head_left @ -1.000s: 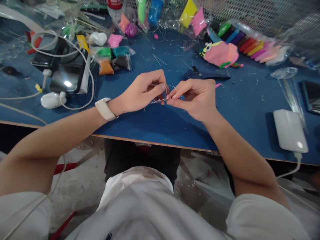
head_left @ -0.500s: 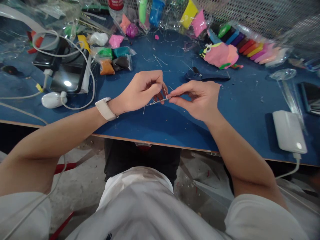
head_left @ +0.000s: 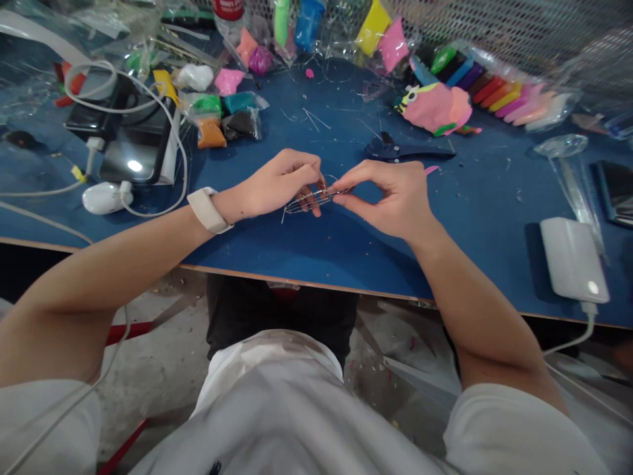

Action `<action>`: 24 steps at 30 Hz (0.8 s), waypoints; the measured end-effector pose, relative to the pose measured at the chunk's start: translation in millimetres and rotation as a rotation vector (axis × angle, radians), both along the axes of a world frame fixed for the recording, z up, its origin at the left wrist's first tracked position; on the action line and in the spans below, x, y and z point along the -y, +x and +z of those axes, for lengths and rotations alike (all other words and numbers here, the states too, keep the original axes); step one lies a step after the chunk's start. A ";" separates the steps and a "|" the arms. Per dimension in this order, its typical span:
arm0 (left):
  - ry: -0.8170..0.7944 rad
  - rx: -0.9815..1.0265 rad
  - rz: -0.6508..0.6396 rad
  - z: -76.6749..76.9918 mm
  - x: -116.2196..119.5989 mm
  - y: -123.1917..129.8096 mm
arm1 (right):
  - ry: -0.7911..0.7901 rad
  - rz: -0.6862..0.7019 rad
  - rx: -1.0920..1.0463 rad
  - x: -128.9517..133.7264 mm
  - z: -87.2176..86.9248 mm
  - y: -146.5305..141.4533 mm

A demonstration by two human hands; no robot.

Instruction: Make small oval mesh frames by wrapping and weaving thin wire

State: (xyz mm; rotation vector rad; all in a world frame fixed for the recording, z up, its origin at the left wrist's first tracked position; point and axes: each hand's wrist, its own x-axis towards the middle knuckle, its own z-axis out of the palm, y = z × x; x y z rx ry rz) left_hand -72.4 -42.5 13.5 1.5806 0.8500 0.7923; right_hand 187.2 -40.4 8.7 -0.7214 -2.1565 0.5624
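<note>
Between my hands, just above the blue table, is a thin silvery wire frame (head_left: 302,203) with several strands running along it. My left hand (head_left: 287,178), a white band on its wrist, is closed around the frame's far side, with fingertips showing beneath the strands. The thumb and forefinger of my right hand (head_left: 388,191) pinch the frame's right end. A pair of dark blue pliers (head_left: 408,152) lies just beyond my right hand. Behind the pliers sits a pink modelled figure (head_left: 435,109) with round eyes and green parts.
Loose wire pieces (head_left: 314,119) lie beyond my hands. Bagged coloured clay (head_left: 222,119) and two dark devices with a white cable (head_left: 185,158) are at left. Clay sticks (head_left: 489,89) stand along the mesh at right. A white power bank (head_left: 573,260) lies near the right edge.
The wire frame has been tilted, so its several strands now show face-on instead of nearly edge-on. My left hand has lowered slightly and turned; the right hand keeps its pinch.
</note>
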 end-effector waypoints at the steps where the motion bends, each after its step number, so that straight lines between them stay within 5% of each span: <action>1: 0.004 0.006 -0.001 0.0 -0.1 0.0 | -0.002 0.021 -0.015 0.0 -0.1 -0.4; 24: -0.019 -0.012 -0.062 -1.1 -2.7 -0.3 | -0.051 0.068 -0.136 -0.5 -6.0 -5.4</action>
